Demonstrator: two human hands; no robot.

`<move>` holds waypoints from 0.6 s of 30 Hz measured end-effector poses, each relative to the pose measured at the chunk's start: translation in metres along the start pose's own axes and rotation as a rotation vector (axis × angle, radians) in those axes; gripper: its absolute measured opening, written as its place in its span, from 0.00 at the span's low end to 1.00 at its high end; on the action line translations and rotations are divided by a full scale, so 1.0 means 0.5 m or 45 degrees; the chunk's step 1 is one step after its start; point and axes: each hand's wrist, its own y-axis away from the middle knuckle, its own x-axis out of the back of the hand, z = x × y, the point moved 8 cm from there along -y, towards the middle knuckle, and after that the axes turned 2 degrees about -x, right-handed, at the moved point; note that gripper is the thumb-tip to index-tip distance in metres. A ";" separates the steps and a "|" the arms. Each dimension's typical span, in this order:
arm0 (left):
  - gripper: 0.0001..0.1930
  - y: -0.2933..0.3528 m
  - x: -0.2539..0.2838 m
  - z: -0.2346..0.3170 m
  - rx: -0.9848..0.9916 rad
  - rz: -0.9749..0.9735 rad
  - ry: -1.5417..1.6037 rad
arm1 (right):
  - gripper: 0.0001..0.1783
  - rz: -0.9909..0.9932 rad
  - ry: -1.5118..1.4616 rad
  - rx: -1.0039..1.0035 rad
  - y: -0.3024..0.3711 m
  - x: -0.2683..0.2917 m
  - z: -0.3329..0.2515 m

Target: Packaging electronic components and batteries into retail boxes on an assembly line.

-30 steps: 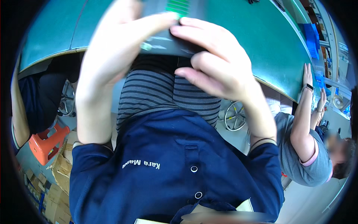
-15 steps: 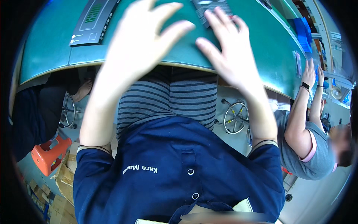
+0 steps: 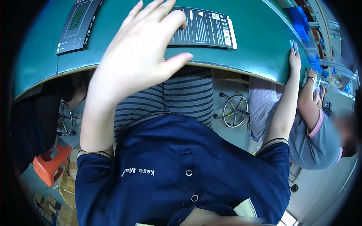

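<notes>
My left hand (image 3: 141,49) is over the left part of a flat dark printed box (image 3: 205,28) on the green table. Its thumb stands away from the fingers, and the index finger bends down at the box; whether it presses on it I cannot tell. The box has a pale right end. Far to the right, my right hand (image 3: 295,58) reaches to the table's edge, closed on a small flat pinkish packet (image 3: 294,46) whose details are too small to read. Another flat dark box (image 3: 78,26) with a green pattern lies left of my left hand.
Blue bins (image 3: 299,23) stand along the far right side. A co-worker (image 3: 315,145) in a grey shirt sits close on my right, hands near my right hand. An orange stool (image 3: 52,164) and cardboard boxes (image 3: 68,184) are on the floor at left.
My right hand has swung right, from the dark box to the packet at the table's edge. The box now lies lengthwise near the front edge, under my left hand.
</notes>
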 end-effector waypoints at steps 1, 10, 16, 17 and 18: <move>0.27 0.038 0.030 0.013 -0.422 0.594 0.229 | 0.41 -0.006 -0.005 0.013 0.010 -0.004 -0.025; 0.30 -0.047 -0.032 0.009 0.392 -0.440 -0.084 | 0.17 0.241 -0.604 0.807 0.566 0.218 -0.435; 0.36 -0.061 -0.027 -0.001 0.659 -0.834 0.141 | 0.25 -0.639 -1.404 0.898 0.582 0.178 -0.489; 0.36 -0.082 -0.019 0.007 0.658 -0.834 0.142 | 0.25 -0.742 -1.170 1.106 0.594 0.187 -0.503; 0.38 -0.091 -0.020 0.011 0.696 -0.941 0.086 | 0.24 -0.737 -1.015 1.261 0.596 0.202 -0.512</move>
